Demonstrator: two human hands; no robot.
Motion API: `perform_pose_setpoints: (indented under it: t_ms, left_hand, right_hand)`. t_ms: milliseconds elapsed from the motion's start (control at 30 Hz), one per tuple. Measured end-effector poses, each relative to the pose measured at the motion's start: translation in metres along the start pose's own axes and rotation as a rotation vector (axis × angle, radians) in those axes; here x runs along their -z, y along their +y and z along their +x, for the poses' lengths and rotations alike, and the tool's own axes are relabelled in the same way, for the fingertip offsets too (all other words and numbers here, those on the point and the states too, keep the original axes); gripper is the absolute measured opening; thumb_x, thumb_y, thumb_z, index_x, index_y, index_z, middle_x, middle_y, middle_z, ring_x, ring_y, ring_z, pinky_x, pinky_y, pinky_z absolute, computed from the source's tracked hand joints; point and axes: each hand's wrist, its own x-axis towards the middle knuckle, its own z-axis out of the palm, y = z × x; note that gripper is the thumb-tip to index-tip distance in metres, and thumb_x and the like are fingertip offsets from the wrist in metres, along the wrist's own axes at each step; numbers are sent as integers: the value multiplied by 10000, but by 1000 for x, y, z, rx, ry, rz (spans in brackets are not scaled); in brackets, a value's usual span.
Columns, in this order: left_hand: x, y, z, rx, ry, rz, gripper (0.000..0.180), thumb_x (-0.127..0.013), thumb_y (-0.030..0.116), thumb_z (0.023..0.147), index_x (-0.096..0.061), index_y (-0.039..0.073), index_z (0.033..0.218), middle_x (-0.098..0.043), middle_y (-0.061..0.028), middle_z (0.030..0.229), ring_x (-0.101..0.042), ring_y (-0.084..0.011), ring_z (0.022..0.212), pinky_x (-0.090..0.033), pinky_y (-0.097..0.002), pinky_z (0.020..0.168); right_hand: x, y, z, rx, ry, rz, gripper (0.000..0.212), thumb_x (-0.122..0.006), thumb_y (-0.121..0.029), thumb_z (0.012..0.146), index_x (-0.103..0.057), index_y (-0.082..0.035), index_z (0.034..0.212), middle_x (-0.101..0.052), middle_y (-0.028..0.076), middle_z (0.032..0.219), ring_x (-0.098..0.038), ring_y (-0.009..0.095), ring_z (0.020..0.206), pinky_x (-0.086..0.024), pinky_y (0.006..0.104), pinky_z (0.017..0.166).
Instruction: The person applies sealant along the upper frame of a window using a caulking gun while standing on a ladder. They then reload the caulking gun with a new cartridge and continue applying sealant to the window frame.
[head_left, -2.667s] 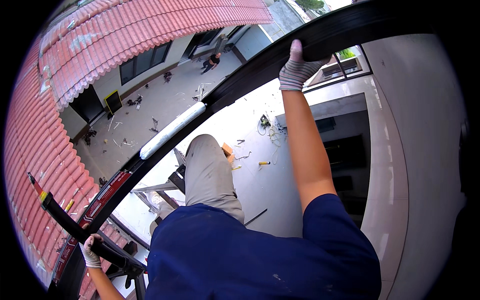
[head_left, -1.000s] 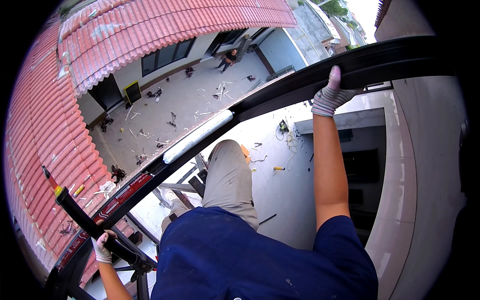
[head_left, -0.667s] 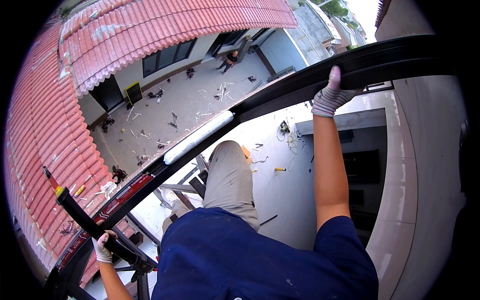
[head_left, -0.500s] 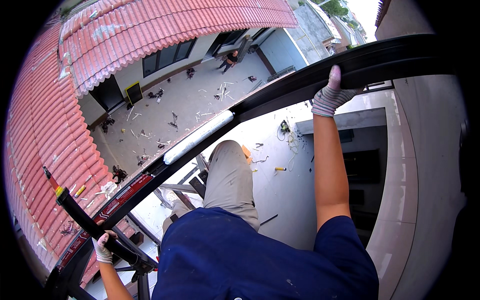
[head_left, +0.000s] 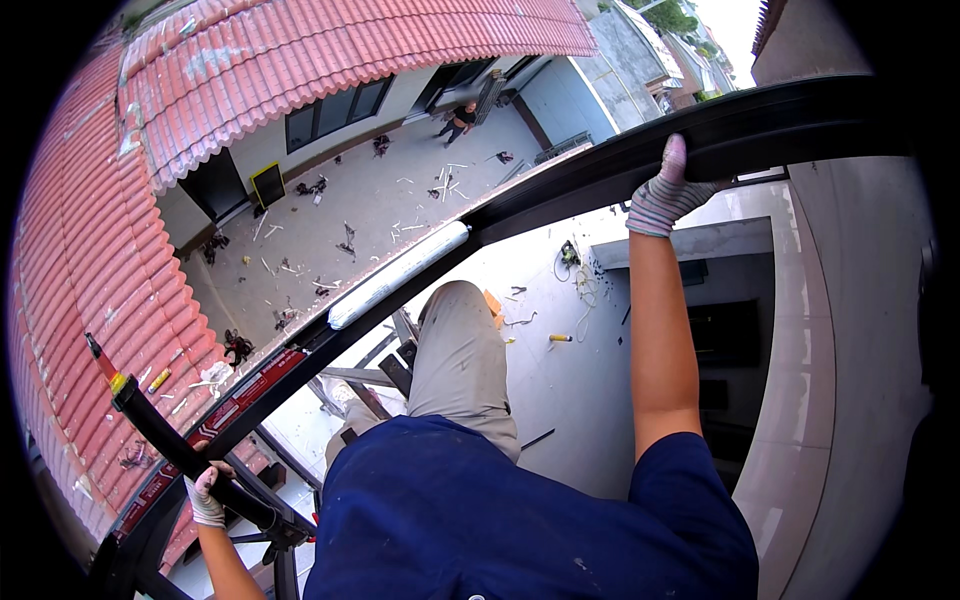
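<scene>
At the lower left, my gloved left hand (head_left: 207, 495) is closed round the barrel of a black caulking gun (head_left: 165, 437). The gun's yellow collar and red-tipped nozzle point up and away over the roof tiles. My gloved right hand (head_left: 662, 200) grips a black metal frame bar (head_left: 590, 180) at the upper right. Its thumb lies against the bar's face, and the other fingers are partly hidden behind. Between my hands, a white sausage-shaped sealant pack (head_left: 398, 275) rests along the bar. Red printed film (head_left: 245, 395) covers part of the bar nearer my left hand.
Beyond the bar lie a red tiled roof (head_left: 330, 60) and a lower courtyard (head_left: 400, 180) strewn with scraps, where a person (head_left: 459, 122) stands. Below me, a yellow tube (head_left: 561, 338) and cables (head_left: 588, 290) lie on the pale floor. Metal framing (head_left: 365, 378) stands by my legs.
The bar's right end and my right hand sit very slightly lower. My left hand, the caulking gun and the sealant pack look almost unmoved.
</scene>
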Motion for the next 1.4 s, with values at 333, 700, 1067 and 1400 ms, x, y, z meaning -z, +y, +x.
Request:
perform_pose_setpoints:
  t_ms: [333, 700, 1067, 1400]
  left_hand:
    - [-4, 5, -2, -9, 5, -4, 643, -635, 156, 762, -444, -23, 1349, -658, -131, 738, -626, -224, 634, -534, -351, 639]
    - [-4, 5, -1, 57, 27, -57, 695, -670, 209, 749, -424, -24, 1356, -634, -112, 735, -621, -223, 654, -549, -350, 643]
    - [-17, 18, -2, 88, 90, 15, 702, -658, 219, 719, -415, -24, 1331, -640, -116, 735, -620, -226, 653, -536, -343, 655]
    - [-12, 13, -3, 90, 85, -5, 671, -673, 183, 750, -415, -26, 1332, -640, -134, 730, -618, -233, 636, -532, -344, 632]
  right_hand:
    - [-8, -13, -7, -63, 32, 60, 777, -799, -175, 697, -407, -47, 1356, -517, 124, 1222, -567, 247, 1086, -543, 366, 988]
    - [1, -2, -5, -50, 70, -15, 740, -791, -101, 728, -412, -11, 1357, -555, 177, 1200, -633, 273, 1060, -582, 382, 959]
    - [6, -6, -12, -123, 136, -141, 578, -763, -209, 771, -553, -11, 1271, -631, 136, 1113, -657, 219, 920, -602, 341, 838]
    - [-7, -19, -19, -262, 177, -19, 502, -730, -256, 754, -616, -21, 1182, -638, 122, 1074, -655, 236, 915, -608, 396, 823]
